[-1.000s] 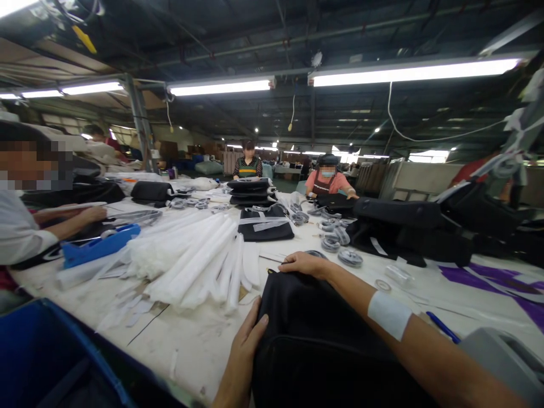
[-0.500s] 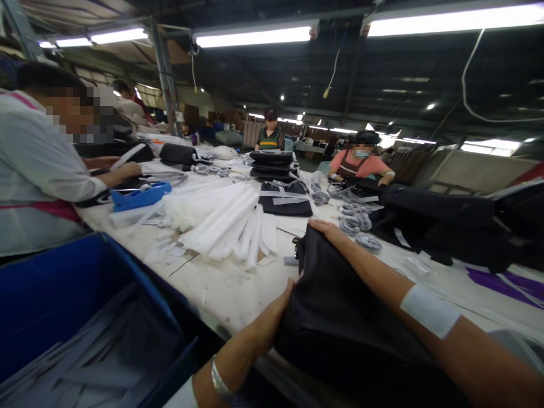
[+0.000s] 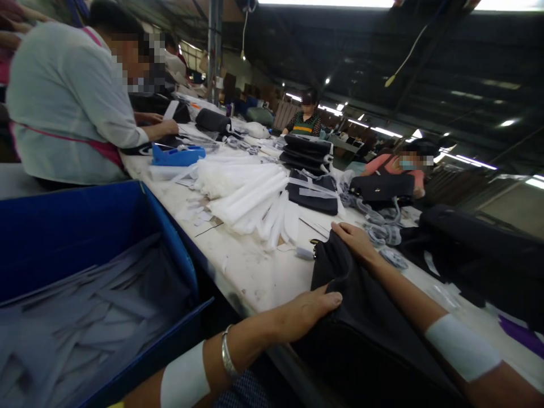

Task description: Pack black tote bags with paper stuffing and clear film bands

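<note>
Black bag [image 3: 361,323] is grasped by your right hand [image 3: 355,241] at its far upper edge and your left hand [image 3: 312,309] at its side, left thumb on the fabric, remaining left fingers hidden. It rests at the near edge of the white worktable [image 3: 255,280], beside bundled white strips [image 3: 255,198].

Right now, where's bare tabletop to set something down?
Tabletop between the white strips, the held black bag and the near table edge: bare but for small scraps. Crowded: past the strips, stacked black bags; past the right hand, coiled grey straps.
</note>
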`<state>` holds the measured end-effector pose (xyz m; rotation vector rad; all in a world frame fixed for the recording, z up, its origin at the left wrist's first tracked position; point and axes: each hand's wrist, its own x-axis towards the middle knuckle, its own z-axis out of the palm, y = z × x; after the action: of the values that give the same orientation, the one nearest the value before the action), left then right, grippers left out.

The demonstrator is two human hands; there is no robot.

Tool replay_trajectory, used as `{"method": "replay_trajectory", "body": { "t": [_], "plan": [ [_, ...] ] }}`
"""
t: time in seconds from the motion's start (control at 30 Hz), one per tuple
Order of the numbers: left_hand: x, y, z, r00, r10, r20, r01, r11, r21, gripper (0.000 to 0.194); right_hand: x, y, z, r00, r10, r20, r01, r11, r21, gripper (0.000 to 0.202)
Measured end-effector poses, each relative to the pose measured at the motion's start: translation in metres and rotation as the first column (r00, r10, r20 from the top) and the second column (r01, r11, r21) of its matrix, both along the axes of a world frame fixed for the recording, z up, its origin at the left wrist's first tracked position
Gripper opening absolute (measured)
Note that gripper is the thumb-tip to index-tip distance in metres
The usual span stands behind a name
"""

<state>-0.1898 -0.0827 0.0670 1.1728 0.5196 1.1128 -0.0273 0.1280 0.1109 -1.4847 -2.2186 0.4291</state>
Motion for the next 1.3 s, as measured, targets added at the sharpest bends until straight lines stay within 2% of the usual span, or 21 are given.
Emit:
{"method": "replay_trajectory", "body": {
  "t": [0.07, 0.13, 0.2, 0.27, 0.33, 0.4, 0.43, 0.5, 0.6, 0.77, 0.83, 1.0, 1.1, 1.17, 1.3],
  "plan": [
    [-0.003, 0.002, -0.002, 0.996, 0.066, -0.056, -0.066, 0.998, 0.013, 0.047, -0.004, 0.006, 0.004, 0.996, -0.009, 0.088, 0.010, 1.000, -0.004, 0.044],
    [-0.004, 0.004, -0.002, 0.982, 0.123, -0.143, -0.107, 0.988, 0.111, 0.044, -0.011, 0.009, 0.012, 0.985, 0.011, 0.170, -0.007, 1.000, -0.026, 0.046],
    [-0.004, 0.006, 0.000, 0.961, 0.127, -0.244, -0.070, 0.971, 0.228, 0.044, -0.021, 0.007, 0.021, 0.939, 0.124, 0.321, -0.100, 0.991, -0.090, 0.049],
    [-0.004, 0.008, 0.002, 0.938, 0.126, -0.324, -0.031, 0.958, 0.284, 0.046, -0.034, 0.002, 0.029, 0.814, 0.271, 0.513, -0.194, 0.960, -0.200, 0.055],
    [-0.005, 0.008, 0.004, 0.918, 0.136, -0.373, -0.018, 0.953, 0.304, 0.049, -0.046, -0.004, 0.033, 0.651, 0.366, 0.665, -0.206, 0.929, -0.309, 0.062],
    [-0.004, 0.006, 0.006, 0.907, 0.138, -0.398, -0.018, 0.956, 0.292, 0.052, -0.052, -0.006, 0.034, 0.551, 0.399, 0.733, -0.175, 0.914, -0.366, 0.065],
    [-0.004, 0.005, 0.008, 0.905, 0.135, -0.402, -0.023, 0.962, 0.272, 0.055, -0.053, -0.006, 0.033, 0.528, 0.418, 0.739, -0.173, 0.905, -0.389, 0.065],
    [-0.002, 0.001, 0.010, 0.908, 0.126, -0.399, -0.048, 0.979, 0.200, 0.062, -0.051, -0.003, 0.029, 0.531, 0.461, 0.711, -0.200, 0.884, -0.423, 0.062],
    [0.000, -0.007, 0.012, 0.914, 0.105, -0.392, -0.052, 0.988, 0.145, 0.068, -0.043, 0.002, 0.020, 0.597, 0.505, 0.623, -0.254, 0.856, -0.450, 0.057],
    [0.001, -0.012, 0.011, 0.919, 0.104, -0.380, -0.051, 0.988, 0.147, 0.067, -0.035, 0.006, 0.018, 0.670, 0.447, 0.593, -0.213, 0.880, -0.424, 0.060],
    [0.001, -0.012, 0.008, 0.921, 0.110, -0.373, -0.059, 0.988, 0.145, 0.064, -0.034, 0.006, 0.023, 0.647, 0.494, 0.581, -0.232, 0.853, -0.467, 0.061],
    [0.001, -0.012, 0.006, 0.919, 0.103, -0.380, -0.050, 0.988, 0.147, 0.059, -0.035, 0.000, 0.031, 0.512, 0.638, 0.575, -0.274, 0.756, -0.595, 0.061],
    [0.003, -0.015, 0.007, 0.909, 0.075, -0.411, -0.014, 0.988, 0.151, 0.062, -0.036, -0.005, 0.025, 0.538, 0.678, 0.501, -0.275, 0.703, -0.656, 0.053],
    [0.005, -0.018, 0.006, 0.904, 0.067, -0.423, -0.006, 0.990, 0.143, 0.065, -0.036, -0.006, 0.018, 0.579, 0.657, 0.482, -0.252, 0.707, -0.661, 0.045],
    [0.012, -0.029, -0.001, 0.926, 0.110, -0.360, -0.086, 0.993, 0.082, 0.072, -0.034, -0.001, -0.002, 0.645, 0.554, 0.526, -0.185, 0.782, -0.596, 0.033]
  ]
}}
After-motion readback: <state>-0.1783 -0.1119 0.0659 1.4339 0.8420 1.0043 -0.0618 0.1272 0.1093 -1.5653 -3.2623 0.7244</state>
